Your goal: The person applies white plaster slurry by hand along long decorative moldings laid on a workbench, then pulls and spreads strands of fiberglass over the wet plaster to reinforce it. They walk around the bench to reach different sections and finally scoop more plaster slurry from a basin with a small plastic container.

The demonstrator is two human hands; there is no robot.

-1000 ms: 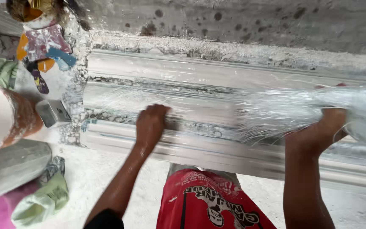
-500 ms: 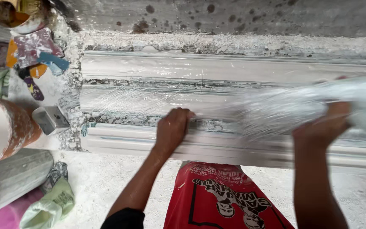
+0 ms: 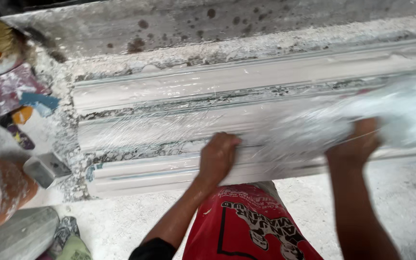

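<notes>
A long white moulded plaster cornice (image 3: 179, 91) lies across a dusty work surface. A thin layer of glass fibre strands (image 3: 150, 132) covers its middle groove. My left hand (image 3: 217, 156) is closed and presses the fibre down near the lower ridge of the cornice. My right hand (image 3: 355, 144) grips a loose white bundle of fibre (image 3: 376, 118) further right, blurred by motion. Below the hands a red printed garment (image 3: 246, 224) shows at my waist.
At the left stand an orange-stained bucket (image 3: 1, 192), a small grey block (image 3: 44, 168), a grey cylinder (image 3: 15, 236) and painted cloth or paper scraps (image 3: 15, 96). A speckled concrete slab (image 3: 208, 24) runs behind the cornice. Crumbled plaster (image 3: 68, 130) lines its left end.
My left hand has slid to the right along the cornice. The view has shifted so the cornice's left end sits nearer the middle. My right hand still holds the fibre bundle.
</notes>
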